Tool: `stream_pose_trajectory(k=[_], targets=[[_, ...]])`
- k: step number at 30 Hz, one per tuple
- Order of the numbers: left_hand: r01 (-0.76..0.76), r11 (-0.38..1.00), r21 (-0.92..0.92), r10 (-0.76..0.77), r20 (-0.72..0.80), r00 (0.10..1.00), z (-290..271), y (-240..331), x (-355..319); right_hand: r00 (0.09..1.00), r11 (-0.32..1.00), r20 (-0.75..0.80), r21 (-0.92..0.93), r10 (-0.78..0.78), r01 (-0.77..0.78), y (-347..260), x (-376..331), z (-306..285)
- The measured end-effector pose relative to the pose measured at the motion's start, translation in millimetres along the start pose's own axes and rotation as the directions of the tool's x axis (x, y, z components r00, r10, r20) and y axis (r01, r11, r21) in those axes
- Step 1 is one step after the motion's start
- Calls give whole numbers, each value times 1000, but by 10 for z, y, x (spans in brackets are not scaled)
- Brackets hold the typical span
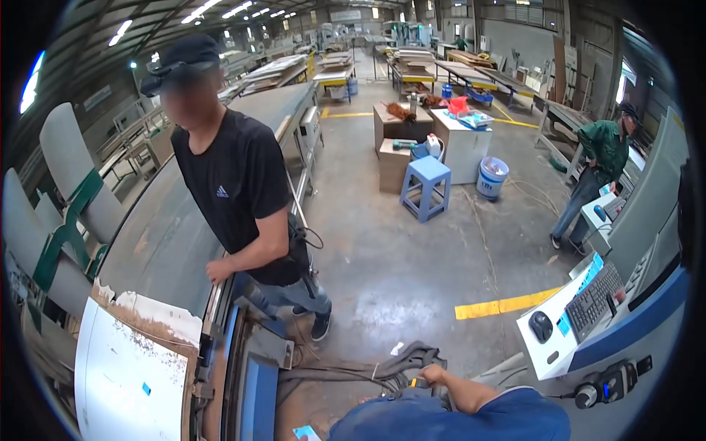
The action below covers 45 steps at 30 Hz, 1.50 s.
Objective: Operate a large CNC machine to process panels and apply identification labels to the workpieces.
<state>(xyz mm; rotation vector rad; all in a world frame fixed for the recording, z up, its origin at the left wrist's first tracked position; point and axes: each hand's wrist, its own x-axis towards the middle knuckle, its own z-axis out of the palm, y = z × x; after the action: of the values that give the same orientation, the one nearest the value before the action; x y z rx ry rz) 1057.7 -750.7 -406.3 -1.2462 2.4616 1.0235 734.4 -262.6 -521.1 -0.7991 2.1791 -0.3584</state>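
Observation:
My right hand [434, 375] is bent in at my waist, below my blue sleeve [526, 411]. It is closed at a dark object with a yellow part [419, 383], whose kind I cannot make out. Only a sliver of my left hand [302, 438] shows at the lower edge, at a small light-blue and white paper label [308, 431]; most of its fingers are cut off. Left of it lies a white panel [129, 375] with a blue sticker and brown dust, on the machine bed.
A person in a black T-shirt [235, 184] rests a hand on the conveyor [176, 198] edge. Dark hoses [331, 373] cross the floor. At right are a control desk [548, 345] with keyboard and mouse, and a person in green [607, 147]. A blue stool [426, 176] stands ahead.

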Motion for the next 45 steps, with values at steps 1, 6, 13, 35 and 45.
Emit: stream_pose_trajectory(k=[1, 6, 13, 35, 45], targets=[[-10, 1000, 13, 10, 4, 1000, -13, 10, 17, 995, 992, 0, -78, -102, 102, 61, -130, -47], [-39, 996, 81, 38, 8, 999, -87, 125, 80, 888, 606, 45, 716, 458, -348, -18, -233, -273], [-10, 996, -93, 4, -64, 998, -24, -83, -270, 895, 422, 161, 838, 417, -347, -560, 183, -446], [424, 598, -680, -583, -7, 812, 152, -961, -2007, -259, -810, -925, 82, -279, 581, -4124, -1887, -6575], [196, 704, -682, -566, -373, 735, 330, -977, -2250, 323, 383, 243, 267, -915, 885, -5768, -380, -3513]])
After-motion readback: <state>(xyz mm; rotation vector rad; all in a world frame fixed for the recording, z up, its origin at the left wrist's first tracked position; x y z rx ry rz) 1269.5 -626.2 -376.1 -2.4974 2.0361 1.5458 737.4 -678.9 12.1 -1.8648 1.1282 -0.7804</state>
